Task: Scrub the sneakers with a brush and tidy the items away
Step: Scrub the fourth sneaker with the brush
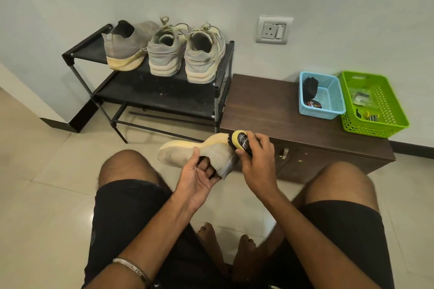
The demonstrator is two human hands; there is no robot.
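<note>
Above tiled floor, a sneaker is gripped by the left hand and scrubbed with a brush clasped in the right hand; the remaining sneakers on the rack likely follow.

So we've got a black shoe rack against the wall, standing on the tiled floor. Its top shelf carries three grey sneakers: a slip-on knit one on the left, tipped on its side, then a laced pair standing upright with heels toward us. The lower shelf looks dusty. Right beside the rack sits a low dark-brown counter; at its far right end we have a blue basket and a green basket, side by side and touching.
</note>
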